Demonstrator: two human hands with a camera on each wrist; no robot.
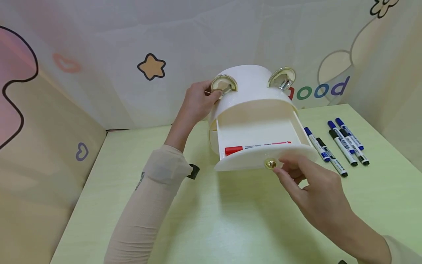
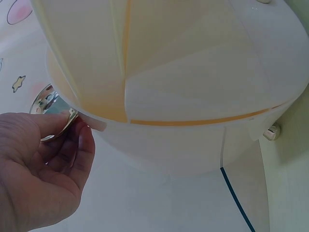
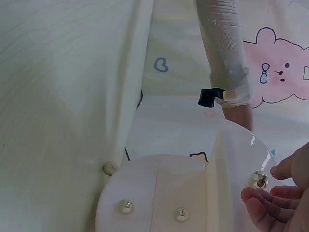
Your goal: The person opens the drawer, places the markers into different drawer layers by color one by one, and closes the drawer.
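A white rounded box [image 1: 252, 82] with gold ear-shaped pieces on top has its upper drawer [image 1: 277, 124] pulled out. Inside the drawer lies a red-capped marker [image 1: 234, 150] along the front panel. My left hand [image 1: 201, 101] pinches the left gold ear [image 1: 224, 83] between thumb and fingers, which the left wrist view shows from below. At the drawer front, my right hand [image 1: 313, 187] has thumb and fingertips spread around the gold knob [image 1: 270, 163]. In the right wrist view a gap shows between the thumb and the knob [image 3: 258, 180].
Several blue-capped and black-capped markers [image 1: 343, 141] lie on the table [image 1: 148, 220] right of the box. Two lower compartments with gold knobs [image 3: 126, 207] show in the right wrist view. A printed curtain [image 1: 204, 44] stands behind the table.
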